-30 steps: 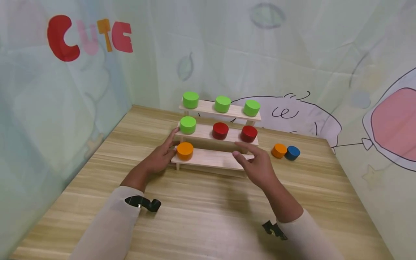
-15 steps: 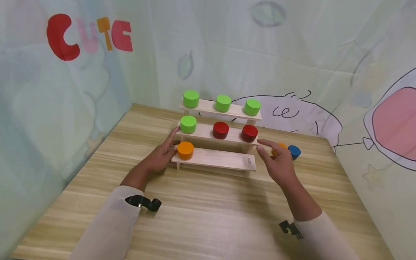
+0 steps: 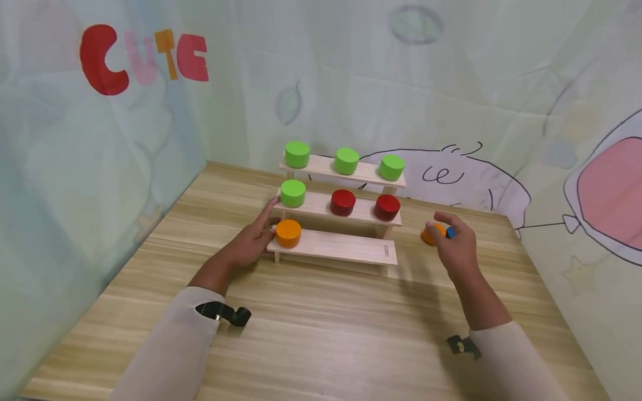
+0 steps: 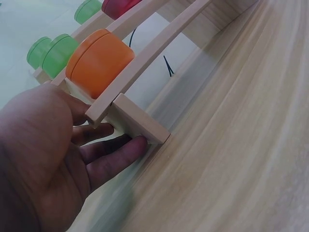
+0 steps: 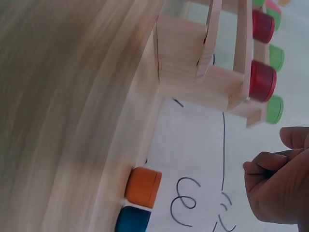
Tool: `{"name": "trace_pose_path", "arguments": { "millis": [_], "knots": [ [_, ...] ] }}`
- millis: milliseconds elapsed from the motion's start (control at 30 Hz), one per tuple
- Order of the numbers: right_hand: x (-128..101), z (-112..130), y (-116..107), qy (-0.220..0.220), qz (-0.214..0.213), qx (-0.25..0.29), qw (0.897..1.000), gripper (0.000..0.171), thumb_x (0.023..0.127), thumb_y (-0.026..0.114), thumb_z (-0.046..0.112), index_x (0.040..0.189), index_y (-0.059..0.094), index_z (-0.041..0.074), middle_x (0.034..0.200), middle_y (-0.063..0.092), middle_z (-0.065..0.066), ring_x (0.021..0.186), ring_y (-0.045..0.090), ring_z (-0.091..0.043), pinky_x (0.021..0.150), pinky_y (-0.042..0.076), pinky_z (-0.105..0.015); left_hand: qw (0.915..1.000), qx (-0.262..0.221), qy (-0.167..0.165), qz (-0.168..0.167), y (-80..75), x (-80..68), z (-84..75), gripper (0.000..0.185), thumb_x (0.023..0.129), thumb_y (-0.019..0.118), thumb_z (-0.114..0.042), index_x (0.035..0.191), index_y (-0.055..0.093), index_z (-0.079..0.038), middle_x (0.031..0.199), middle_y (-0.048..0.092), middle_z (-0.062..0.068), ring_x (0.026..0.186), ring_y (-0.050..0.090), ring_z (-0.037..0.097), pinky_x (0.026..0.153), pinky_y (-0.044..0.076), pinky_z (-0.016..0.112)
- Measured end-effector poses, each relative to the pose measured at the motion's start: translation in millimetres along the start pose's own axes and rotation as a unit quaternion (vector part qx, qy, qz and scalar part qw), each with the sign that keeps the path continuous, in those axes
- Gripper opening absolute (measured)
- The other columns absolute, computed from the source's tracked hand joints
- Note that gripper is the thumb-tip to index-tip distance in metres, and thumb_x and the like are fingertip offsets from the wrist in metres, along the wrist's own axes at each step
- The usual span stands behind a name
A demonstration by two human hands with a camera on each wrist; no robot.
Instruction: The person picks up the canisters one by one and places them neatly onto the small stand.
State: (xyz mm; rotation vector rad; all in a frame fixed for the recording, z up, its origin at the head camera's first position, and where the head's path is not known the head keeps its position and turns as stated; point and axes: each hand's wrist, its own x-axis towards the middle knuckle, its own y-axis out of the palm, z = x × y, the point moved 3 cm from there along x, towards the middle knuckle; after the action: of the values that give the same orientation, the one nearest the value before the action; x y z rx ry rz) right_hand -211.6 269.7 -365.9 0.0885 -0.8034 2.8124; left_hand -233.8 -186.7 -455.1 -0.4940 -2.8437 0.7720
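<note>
A three-step wooden rack (image 3: pixel 341 247) bears round blocks. Its top step has three green blocks (image 3: pixel 346 161); the middle step has a green block (image 3: pixel 293 192) and two red blocks (image 3: pixel 387 207). One orange block (image 3: pixel 288 233) sits at the bottom step's left end. My left hand (image 3: pixel 248 242) touches the rack's left end, its fingertips (image 4: pixel 140 141) against the front leg in the left wrist view. To the right, my right hand (image 3: pixel 457 248) hovers over a loose orange block (image 5: pixel 143 187) and a blue block (image 5: pixel 133 220), holding nothing, partly hiding both in the head view.
Everything stands on a wood-grain table (image 3: pixel 301 334). Printed cloth walls (image 3: pixel 326 72) rise behind it and along both sides, close to the rack's back.
My right hand has moved right, from over the bottom step's right end to above the loose orange and blue blocks. The left hand stays at the rack's left end.
</note>
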Motion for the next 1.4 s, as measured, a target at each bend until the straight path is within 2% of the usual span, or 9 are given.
{"name": "trace_pose_path", "arguments": {
  "millis": [67, 100, 133, 367, 633, 833, 967, 1133, 1400],
  "knots": [
    [6, -7, -3, 0.029, 0.017, 0.002, 0.999, 0.053, 0.110, 0.067, 0.030, 0.156, 0.058, 0.005, 0.167, 0.052, -0.014, 0.151, 0.048, -0.028, 0.119, 0.049, -0.038, 1.0000, 0.001, -0.002, 0.001, 0.6, 0.3, 0.3, 0.075, 0.120, 0.037, -0.022, 0.172, -0.007, -0.054, 0.176, 0.036, 0.025, 0.153, 0.047, 0.056, 0.126, 0.033, 0.074],
    [8, -10, -3, 0.040, 0.026, 0.004, 0.999, 0.055, 0.110, 0.067, 0.030, 0.158, 0.056, 0.004, 0.169, 0.050, -0.015, 0.163, 0.034, -0.031, 0.128, 0.042, -0.044, 1.0000, 0.001, -0.004, 0.001, 0.8, 0.3, 0.3, 0.075, 0.120, 0.037, -0.023, 0.172, -0.007, -0.055, 0.176, 0.036, 0.024, 0.153, 0.048, 0.056, 0.126, 0.033, 0.074],
    [10, -13, -4, 0.049, 0.035, 0.008, 0.998, 0.057, 0.109, 0.067, 0.028, 0.159, 0.054, 0.002, 0.171, 0.047, -0.016, 0.165, 0.031, -0.035, 0.130, 0.039, -0.051, 1.0000, 0.002, -0.006, 0.001, 0.9, 0.4, 0.2, 0.075, 0.120, 0.037, -0.023, 0.172, -0.007, -0.055, 0.176, 0.036, 0.024, 0.152, 0.049, 0.056, 0.126, 0.034, 0.074],
    [29, -30, -9, 0.071, 0.071, -0.030, 0.994, 0.067, 0.110, 0.066, 0.027, 0.167, 0.041, 0.000, 0.177, 0.033, -0.024, 0.165, 0.028, -0.047, 0.131, 0.036, -0.060, 0.9999, 0.008, -0.010, -0.003, 0.7, 0.0, -1.3, 0.076, 0.120, 0.037, -0.023, 0.171, -0.008, -0.055, 0.176, 0.036, 0.024, 0.154, 0.046, 0.056, 0.127, 0.031, 0.074],
    [43, -42, -12, 0.073, 0.132, -0.100, 0.983, 0.078, 0.110, 0.069, 0.026, 0.172, 0.029, 0.003, 0.179, 0.024, -0.028, 0.166, 0.023, -0.051, 0.134, 0.024, -0.066, 0.9999, 0.006, -0.012, 0.001, 0.3, 0.8, -0.9, 0.076, 0.120, 0.037, -0.022, 0.172, -0.009, -0.055, 0.177, 0.035, 0.024, 0.153, 0.047, 0.057, 0.126, 0.034, 0.074],
    [54, -49, -15, 0.053, 0.158, -0.168, 0.972, 0.075, 0.109, 0.069, 0.026, 0.169, 0.034, -0.001, 0.176, 0.026, -0.033, 0.163, 0.024, -0.056, 0.132, 0.025, -0.069, 0.9999, 0.002, -0.010, 0.005, -0.4, 1.3, -0.7, 0.076, 0.120, 0.037, -0.021, 0.172, -0.009, -0.054, 0.177, 0.034, 0.024, 0.153, 0.047, 0.056, 0.126, 0.033, 0.074],
    [61, -53, -16, 0.027, 0.168, -0.188, 0.967, 0.071, 0.107, 0.071, 0.021, 0.166, 0.040, -0.002, 0.174, 0.028, -0.036, 0.162, 0.025, -0.058, 0.131, 0.025, -0.070, 0.9998, 0.005, -0.017, 0.005, 0.5, 1.3, 0.1, 0.076, 0.120, 0.037, -0.023, 0.171, -0.008, -0.057, 0.177, 0.034, 0.022, 0.152, 0.049, 0.055, 0.126, 0.035, 0.073],
    [69, -58, -18, 0.036, 0.175, -0.194, 0.965, 0.067, 0.105, 0.073, 0.016, 0.163, 0.046, -0.002, 0.172, 0.031, -0.038, 0.160, 0.028, -0.058, 0.130, 0.028, -0.069, 0.9999, 0.003, -0.013, 0.006, 0.4, 1.5, 0.4, 0.076, 0.120, 0.038, -0.023, 0.172, -0.008, -0.055, 0.177, 0.035, 0.023, 0.152, 0.049, 0.055, 0.126, 0.035, 0.073],
    [77, -62, -22, 0.066, 0.182, -0.168, 0.967, 0.061, 0.104, 0.075, 0.013, 0.159, 0.054, -0.001, 0.174, 0.029, -0.034, 0.162, 0.026, -0.057, 0.132, 0.026, -0.066, 0.9999, 0.004, -0.013, 0.004, 0.1, 1.7, 0.1, 0.075, 0.120, 0.037, -0.024, 0.171, -0.009, -0.056, 0.177, 0.035, 0.022, 0.154, 0.047, 0.055, 0.127, 0.032, 0.073]
  ]
}}
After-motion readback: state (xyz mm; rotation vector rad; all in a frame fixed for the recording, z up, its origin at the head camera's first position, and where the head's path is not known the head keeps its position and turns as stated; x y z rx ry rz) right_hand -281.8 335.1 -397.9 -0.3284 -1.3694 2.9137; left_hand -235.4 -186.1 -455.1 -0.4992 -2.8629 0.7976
